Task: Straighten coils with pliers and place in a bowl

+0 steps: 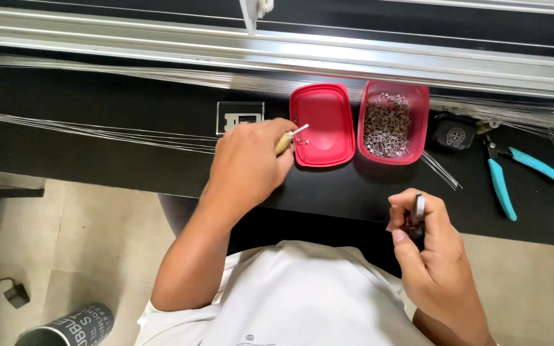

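My left hand (249, 163) rests on the black bench, closed around a small tool with a yellowish handle and a thin metal tip (292, 136) that reaches over the edge of a red lid (323, 125). A few tiny metal parts lie on that lid near the tip. My right hand (432, 253) is held near my body, closed on a small dark metal tool (418, 210). Next to the lid stands a red tray (392, 123) filled with several small metal parts.
Long thin wires (91, 129) run across the bench from the left. A clear plate with a metal piece (240, 118) lies left of the lid. Blue-handled cutters (504, 176) and a black round object (453, 133) lie at the right. An aluminium rail (277, 48) runs along the back.
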